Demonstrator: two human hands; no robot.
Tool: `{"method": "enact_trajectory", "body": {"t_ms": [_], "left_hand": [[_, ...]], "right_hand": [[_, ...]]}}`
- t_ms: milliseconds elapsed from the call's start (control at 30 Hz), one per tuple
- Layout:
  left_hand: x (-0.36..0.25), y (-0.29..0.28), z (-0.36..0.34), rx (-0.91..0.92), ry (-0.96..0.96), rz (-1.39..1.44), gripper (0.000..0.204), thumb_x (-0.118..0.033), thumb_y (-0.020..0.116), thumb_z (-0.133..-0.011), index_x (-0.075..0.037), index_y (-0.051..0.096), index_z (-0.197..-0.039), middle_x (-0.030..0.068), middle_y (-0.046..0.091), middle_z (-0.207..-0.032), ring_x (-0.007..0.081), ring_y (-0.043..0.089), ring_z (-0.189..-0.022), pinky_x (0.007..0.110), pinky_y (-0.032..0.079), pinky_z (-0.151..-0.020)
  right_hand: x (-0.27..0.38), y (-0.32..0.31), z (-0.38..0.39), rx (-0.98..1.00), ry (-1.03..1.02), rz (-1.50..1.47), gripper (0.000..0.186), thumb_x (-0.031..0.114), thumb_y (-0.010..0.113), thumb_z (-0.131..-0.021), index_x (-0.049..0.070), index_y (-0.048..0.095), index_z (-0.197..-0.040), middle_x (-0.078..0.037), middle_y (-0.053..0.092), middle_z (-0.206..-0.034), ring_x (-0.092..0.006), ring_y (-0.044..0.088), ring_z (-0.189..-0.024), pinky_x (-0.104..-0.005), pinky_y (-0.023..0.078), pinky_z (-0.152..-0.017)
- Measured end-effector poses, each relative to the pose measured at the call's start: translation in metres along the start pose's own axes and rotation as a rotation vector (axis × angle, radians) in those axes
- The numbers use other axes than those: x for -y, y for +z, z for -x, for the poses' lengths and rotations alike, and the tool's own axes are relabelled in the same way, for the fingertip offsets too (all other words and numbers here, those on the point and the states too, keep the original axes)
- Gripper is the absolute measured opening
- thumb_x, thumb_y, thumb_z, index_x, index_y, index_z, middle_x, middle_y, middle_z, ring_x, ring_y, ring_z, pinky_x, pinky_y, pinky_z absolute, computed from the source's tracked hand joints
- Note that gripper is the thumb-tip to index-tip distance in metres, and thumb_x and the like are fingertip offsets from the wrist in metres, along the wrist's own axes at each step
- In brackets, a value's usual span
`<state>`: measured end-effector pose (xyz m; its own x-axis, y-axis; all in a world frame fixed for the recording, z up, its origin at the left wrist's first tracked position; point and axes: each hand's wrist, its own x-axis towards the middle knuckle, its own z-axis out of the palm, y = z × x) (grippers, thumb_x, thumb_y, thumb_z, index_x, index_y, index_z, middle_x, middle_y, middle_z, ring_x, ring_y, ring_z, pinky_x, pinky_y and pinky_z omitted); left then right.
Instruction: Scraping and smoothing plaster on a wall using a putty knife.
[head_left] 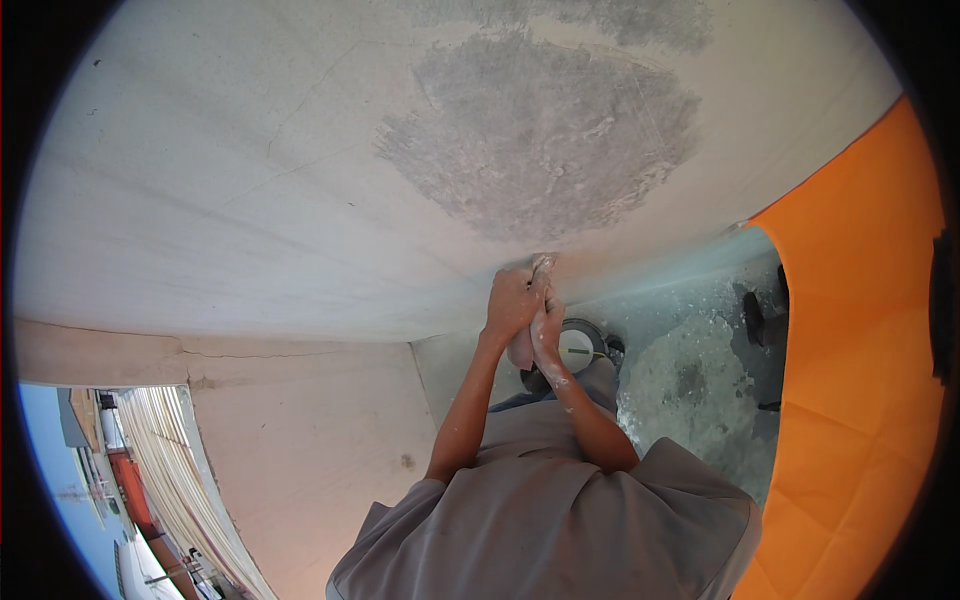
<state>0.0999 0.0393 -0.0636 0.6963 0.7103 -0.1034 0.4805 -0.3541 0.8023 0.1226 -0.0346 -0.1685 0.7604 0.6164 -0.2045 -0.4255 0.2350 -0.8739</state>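
My left hand [510, 300] and my right hand [548, 325] are pressed together near the base of the pale wall [250, 200], fingers closed around a plaster-smeared tool [543, 263], whose exact shape my fingers hide. A pinkish part [520, 352] shows below my hands; I cannot tell if it belongs to the tool. Above them is a rough grey patch [540, 130] on the wall. White smears mark my right forearm. Behind my hands, low down, is a round bucket [578, 346] with a pale inside, partly hidden by my arm and legs.
An orange sheet [850, 330] hangs along the right side. Beside it the stained floor [680, 370] holds dark objects [755, 320], too shadowed to name. A cracked side wall [310, 430] is on the left, with an opening showing sky and pale long strips [160, 450] outside.
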Motion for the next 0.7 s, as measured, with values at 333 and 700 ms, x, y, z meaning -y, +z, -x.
{"method": "enact_trajectory", "body": {"t_ms": [333,700], "left_hand": [[0.014,-0.003,-0.006,-0.026,0.066,-0.265,0.049,-0.037,0.057,-0.099,0.004,0.074,-0.075,0.0270,0.066,-0.070,0.0415,0.069,-0.065,0.048,0.054,-0.066],[-0.016,-0.010,-0.001,-0.053,-0.035,-0.613,0.038,-0.031,0.063,-0.095,0.004,0.073,-0.082,0.0272,0.068,-0.076,0.0452,0.070,-0.076,0.052,0.057,-0.074]], "right_hand": [[-0.030,0.014,0.007,0.053,0.146,-0.387,0.031,0.029,0.058,-0.107,0.002,0.062,-0.121,-0.004,0.067,-0.104,-0.0124,0.064,-0.095,-0.0275,0.053,-0.084],[0.022,0.028,0.020,0.298,0.541,-0.921,0.035,0.032,0.049,-0.110,0.005,0.055,-0.130,-0.008,0.064,-0.119,-0.0173,0.065,-0.104,-0.0318,0.055,-0.089]]}}
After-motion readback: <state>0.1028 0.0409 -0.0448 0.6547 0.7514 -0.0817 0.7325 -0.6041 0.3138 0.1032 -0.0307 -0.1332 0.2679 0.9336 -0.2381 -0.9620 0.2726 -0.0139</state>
